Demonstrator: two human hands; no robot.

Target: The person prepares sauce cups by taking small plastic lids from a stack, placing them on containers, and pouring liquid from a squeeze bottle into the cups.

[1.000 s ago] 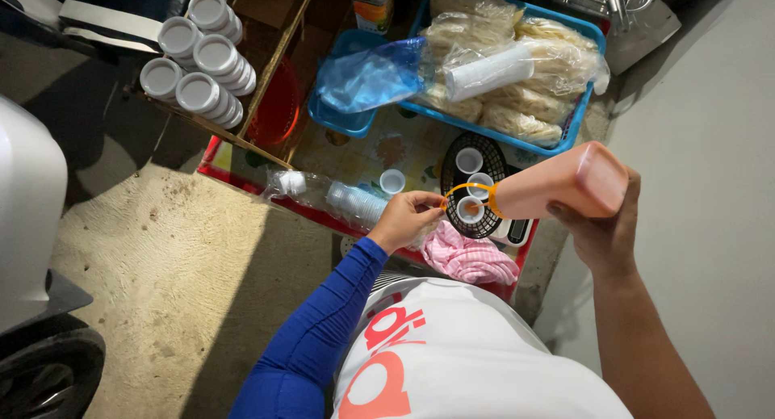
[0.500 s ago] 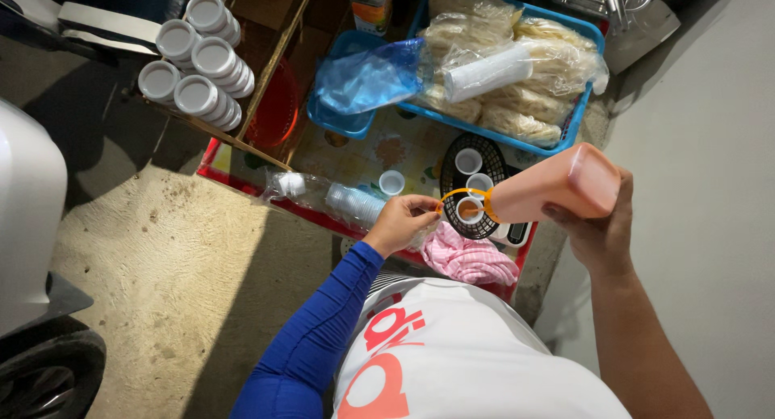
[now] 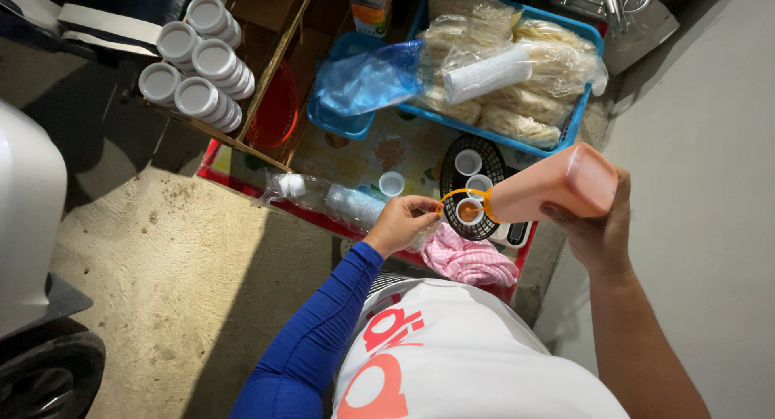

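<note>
My right hand (image 3: 596,225) grips a large orange bottle (image 3: 549,185), tipped over with its yellow-ringed mouth pointing left. Below the mouth sits a small white cup (image 3: 468,212) holding orange-brown sauce, and the fingers of my left hand (image 3: 401,223) pinch that cup at its left side. The cup rests in a round black mesh basket (image 3: 449,175), where two more small white cups (image 3: 468,161) stand with nothing in them. Another little cup (image 3: 391,183) stands on the patterned tabletop just left of the basket.
A pink cloth (image 3: 470,259) lies by my chest. A plastic sleeve of small cups (image 3: 331,199) lies along the table's red edge. A blue tray (image 3: 578,117) holds bagged noodles, with a blue bag (image 3: 367,80) beside it. Stacked white-lidded tubs (image 3: 198,64) stand far left.
The bottle has dropped slightly and tipped further toward the cup, which now shows sauce in it. My left hand has stayed at the cup.
</note>
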